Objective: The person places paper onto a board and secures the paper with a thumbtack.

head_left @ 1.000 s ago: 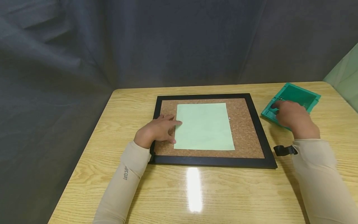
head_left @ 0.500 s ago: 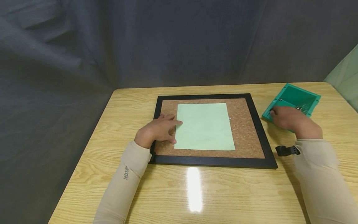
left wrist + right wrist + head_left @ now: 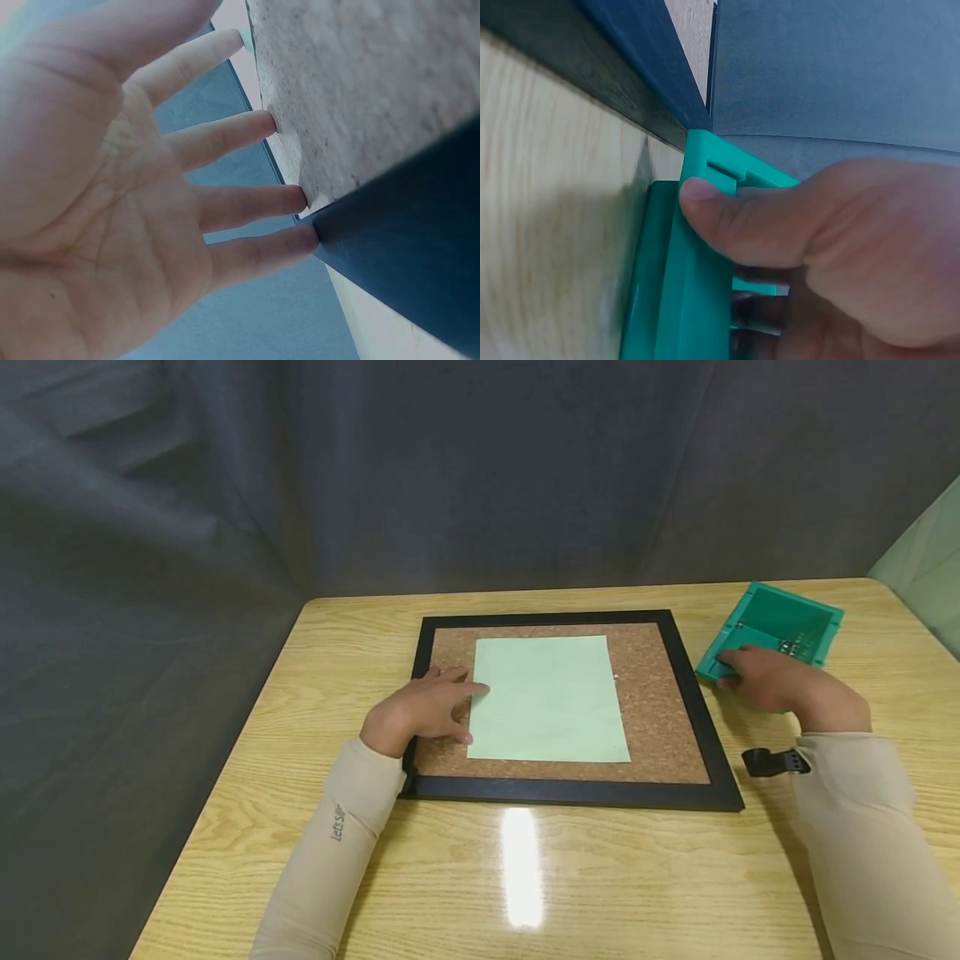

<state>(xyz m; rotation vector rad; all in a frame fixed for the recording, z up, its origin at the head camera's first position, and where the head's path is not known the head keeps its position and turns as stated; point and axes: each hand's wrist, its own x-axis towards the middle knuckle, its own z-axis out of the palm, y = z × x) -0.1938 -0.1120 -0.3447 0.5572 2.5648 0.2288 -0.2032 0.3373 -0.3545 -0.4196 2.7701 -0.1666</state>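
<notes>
A sheet of pale green paper (image 3: 547, 697) lies on a black-framed cork board (image 3: 660, 718). My left hand (image 3: 423, 706) rests at the board's left side, its fingers spread. Fingertips touch the cork and the paper's left edge; the left wrist view shows the little fingertip at the black frame (image 3: 397, 232). My right hand (image 3: 783, 685) grips the near wall of a green plastic bin (image 3: 791, 610), right of the board. In the right wrist view the thumb (image 3: 735, 225) presses the wall's outside, the other fingers curled inside. Small shiny pieces (image 3: 789, 647), too small to tell, lie in the bin.
A tiny white speck (image 3: 617, 677) sits on the cork just right of the paper. The wooden table (image 3: 450, 868) meets a dark cloth backdrop (image 3: 480, 485) behind the board. A pale green sheet (image 3: 926, 560) hangs at the right edge.
My right hand has drawn back from inside the bin to its near wall, and the bin has shifted slightly left. The left hand, paper and board stay put.
</notes>
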